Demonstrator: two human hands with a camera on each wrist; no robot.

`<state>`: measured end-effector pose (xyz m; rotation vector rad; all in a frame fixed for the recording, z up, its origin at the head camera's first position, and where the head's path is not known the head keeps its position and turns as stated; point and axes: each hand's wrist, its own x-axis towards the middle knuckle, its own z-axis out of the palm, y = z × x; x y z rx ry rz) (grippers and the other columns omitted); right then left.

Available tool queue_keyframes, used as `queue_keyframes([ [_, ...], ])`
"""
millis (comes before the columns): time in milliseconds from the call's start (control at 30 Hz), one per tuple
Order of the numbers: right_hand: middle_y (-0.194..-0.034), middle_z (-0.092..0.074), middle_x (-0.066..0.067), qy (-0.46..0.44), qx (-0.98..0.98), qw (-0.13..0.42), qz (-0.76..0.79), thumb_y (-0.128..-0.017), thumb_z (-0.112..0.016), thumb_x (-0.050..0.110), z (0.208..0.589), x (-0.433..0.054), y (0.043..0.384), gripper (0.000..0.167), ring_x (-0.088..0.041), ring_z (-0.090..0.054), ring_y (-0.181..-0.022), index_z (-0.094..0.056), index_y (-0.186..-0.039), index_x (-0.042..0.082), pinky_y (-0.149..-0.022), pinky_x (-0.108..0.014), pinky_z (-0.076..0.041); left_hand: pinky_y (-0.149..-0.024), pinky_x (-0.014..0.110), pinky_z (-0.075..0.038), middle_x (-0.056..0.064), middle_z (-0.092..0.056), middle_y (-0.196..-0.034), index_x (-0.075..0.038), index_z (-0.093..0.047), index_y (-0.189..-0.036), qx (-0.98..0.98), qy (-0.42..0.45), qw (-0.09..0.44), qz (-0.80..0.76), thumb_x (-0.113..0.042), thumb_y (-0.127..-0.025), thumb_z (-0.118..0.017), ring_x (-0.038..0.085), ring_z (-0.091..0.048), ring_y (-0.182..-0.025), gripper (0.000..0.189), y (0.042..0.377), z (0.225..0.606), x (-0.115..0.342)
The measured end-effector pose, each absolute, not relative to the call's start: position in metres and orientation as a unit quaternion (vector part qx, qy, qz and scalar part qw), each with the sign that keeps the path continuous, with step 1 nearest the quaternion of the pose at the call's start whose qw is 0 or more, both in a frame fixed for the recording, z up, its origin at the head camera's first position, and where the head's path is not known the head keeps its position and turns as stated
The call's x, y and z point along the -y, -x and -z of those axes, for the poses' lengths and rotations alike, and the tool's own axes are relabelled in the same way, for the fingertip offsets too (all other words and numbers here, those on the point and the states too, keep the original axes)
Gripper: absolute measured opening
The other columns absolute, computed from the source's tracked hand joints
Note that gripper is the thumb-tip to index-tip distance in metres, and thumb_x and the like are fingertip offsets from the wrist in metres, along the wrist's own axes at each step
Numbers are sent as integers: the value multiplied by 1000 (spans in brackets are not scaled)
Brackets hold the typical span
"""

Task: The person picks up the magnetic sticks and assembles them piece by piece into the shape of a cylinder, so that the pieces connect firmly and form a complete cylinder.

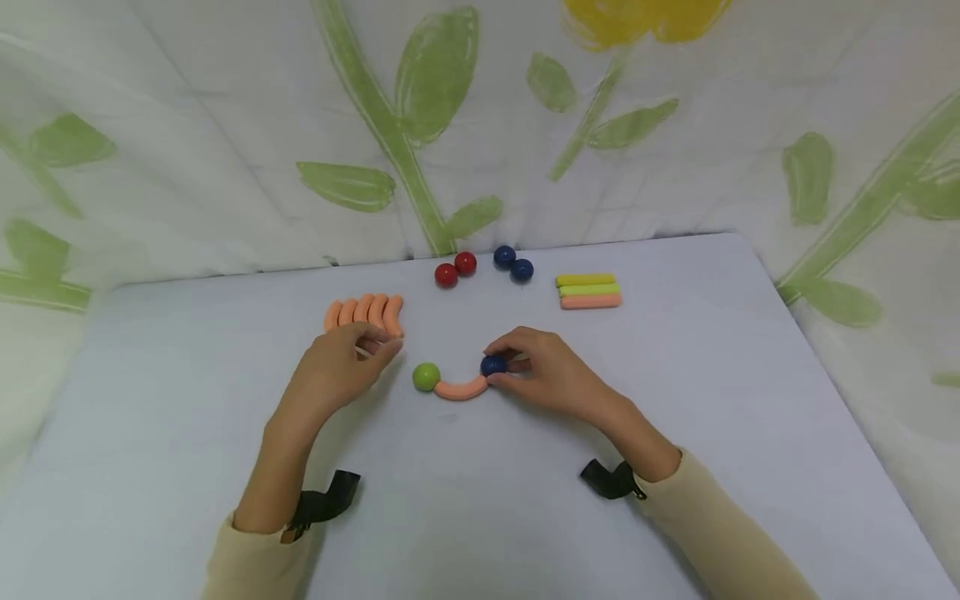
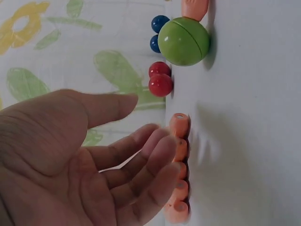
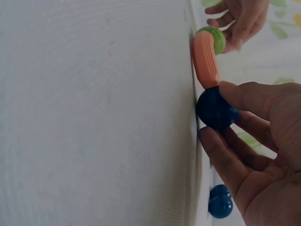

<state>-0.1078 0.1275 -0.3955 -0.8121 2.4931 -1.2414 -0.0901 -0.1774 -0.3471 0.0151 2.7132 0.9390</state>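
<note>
Pinching the blue ball [image 1: 493, 365] between thumb and fingers, your right hand [image 1: 551, 371] holds it against the right end of a curved orange piece [image 1: 461, 391] on the desk [image 1: 465, 508]. At that piece's left end sits the green ball [image 1: 426, 377], touching it, and the curve bows toward you. Your left hand [image 1: 341, 362] is partly open, fingers loosely bent with a gap to the thumb, and it has hold of nothing. It hovers by the near ends of five orange pieces [image 1: 363, 307] lying side by side; whether a fingertip touches them, you cannot tell. Farther back you have two red balls [image 1: 446, 276], with two other blue balls [image 1: 521, 270] just to their right. To the right of those lie three parallel sticks: yellow [image 1: 585, 280], lime [image 1: 589, 290] and, nearest you, orange [image 1: 591, 302]
</note>
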Motion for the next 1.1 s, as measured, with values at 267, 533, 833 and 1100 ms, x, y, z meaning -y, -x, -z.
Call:
queue_keyframes([
  [267, -123, -73, -13, 285, -850, 126, 424, -95, -78, 7, 393, -131, 112, 33, -22, -75, -111, -71, -126, 3, -98, -32, -61, -88, 42, -51, 15, -78, -103, 4, -64, -138, -938, -21, 77, -337, -30, -108, -56, 28, -72, -96, 46, 118, 347, 166],
  [533, -123, -72, -13, 288, -848, 129, 425, -95, -77, 5, 391, -134, 114, 33, -23, -74, -113, -70, -127, 2, -98, -32, -61, -103, 54, -41, 5, -54, -62, -3, -69, -81, -962, 13, 9, -272, -25, -107, -52, 26, -55, -66, 38, 131, 359, 150],
  [833, -124, -71, -12, 285, -858, 133, 406, -95, -77, 6, 389, -136, 115, 34, -23, -74, -113, -70, -128, 3, -99, -32, -60, -112, 56, -32, 13, -72, -91, -6, -80, -107, -965, 23, 5, -263, -29, -106, -61, 37, -60, -95, 31, 130, 372, 140],
  [1100, -123, -73, -13, 303, -849, 124, 414, -96, -77, 6, 391, -135, 114, 34, -24, -73, -114, -70, -128, 2, -98, -31, -61, -66, 34, -30, 1, -45, -59, -12, -72, -69, -968, -1, -10, -250, -22, -102, -67, 26, -48, -75, 35, 129, 373, 138],
])
